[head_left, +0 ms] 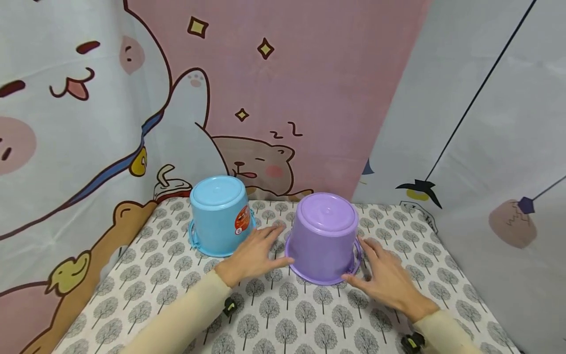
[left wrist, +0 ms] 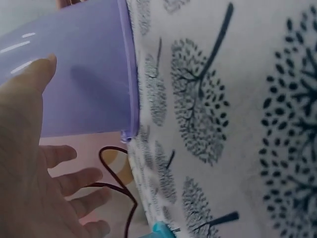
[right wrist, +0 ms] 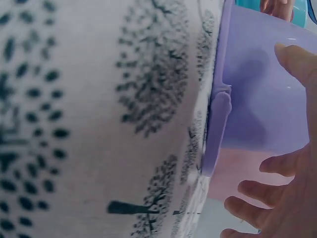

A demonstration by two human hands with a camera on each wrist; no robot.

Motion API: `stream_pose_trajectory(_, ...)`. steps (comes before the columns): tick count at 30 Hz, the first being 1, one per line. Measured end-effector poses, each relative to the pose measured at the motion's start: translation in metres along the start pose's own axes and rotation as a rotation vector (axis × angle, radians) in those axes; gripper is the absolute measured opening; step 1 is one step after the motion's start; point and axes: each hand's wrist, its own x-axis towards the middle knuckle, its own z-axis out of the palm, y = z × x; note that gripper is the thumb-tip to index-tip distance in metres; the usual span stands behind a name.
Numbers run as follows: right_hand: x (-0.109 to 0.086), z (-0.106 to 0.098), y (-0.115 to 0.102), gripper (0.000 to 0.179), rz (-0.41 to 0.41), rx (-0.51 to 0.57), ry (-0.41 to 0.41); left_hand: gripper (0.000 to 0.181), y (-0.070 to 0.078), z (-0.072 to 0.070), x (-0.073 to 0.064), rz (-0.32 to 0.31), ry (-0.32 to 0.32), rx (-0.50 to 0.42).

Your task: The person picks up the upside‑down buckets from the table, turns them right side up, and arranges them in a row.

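Note:
A purple bucket [head_left: 327, 241] stands upside down on the table, its handle lying low at its right side. My left hand [head_left: 256, 253] is at its left with fingers spread, the thumb close to the bucket's rim. On the other side my right hand [head_left: 386, 275] is held out, thumb and fingers apart near the handle; whether it touches cannot be told. Both wrist views show the purple bucket [left wrist: 89, 74] between outstretched thumbs and fingers, neither hand curled round it. Behind my left hand, a light blue bucket [head_left: 219, 214] also sits upside down, with a red sticker.
The table [head_left: 247, 334] wears a white cloth printed with grey trees. A cartoon-printed curtain [head_left: 318, 98] rises behind its back edge and along both sides. Small black straps [head_left: 412, 342] show at the wrists.

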Motion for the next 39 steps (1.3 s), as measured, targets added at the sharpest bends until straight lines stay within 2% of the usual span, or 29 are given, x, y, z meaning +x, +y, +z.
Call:
stream_pose_trajectory(3,-0.001,0.003,0.001,0.123,0.000,-0.011,-0.018,0.111,-0.004,0.007,0.007,-0.001,-0.044,-0.046)
stream_pose_trajectory(9,-0.006,0.006,0.002,0.123,0.000,-0.038,-0.046,0.120,-0.009,0.020,0.020,-0.052,-0.154,-0.179)
stream_pose_trajectory(13,-0.007,0.007,0.002,0.122,-0.005,-0.054,-0.052,0.123,-0.012,0.026,0.030,-0.049,-0.189,-0.225)
stream_pose_trajectory(20,-0.002,0.009,0.001,0.122,0.007,-0.037,-0.063,0.127,-0.019,0.030,0.045,-0.024,-0.204,-0.305)
stream_pose_trajectory(27,0.000,0.013,-0.001,0.124,-0.017,0.024,-0.078,0.130,-0.024,0.032,0.056,0.088,-0.203,-0.385)
stream_pose_trajectory(32,0.000,0.015,-0.002,0.127,-0.010,0.047,-0.097,0.125,-0.024,0.032,0.061,0.087,-0.226,-0.431)
stream_pose_trajectory(39,0.001,0.014,-0.005,0.127,-0.003,0.062,-0.110,0.119,-0.025,0.034,0.063,0.080,-0.220,-0.397)
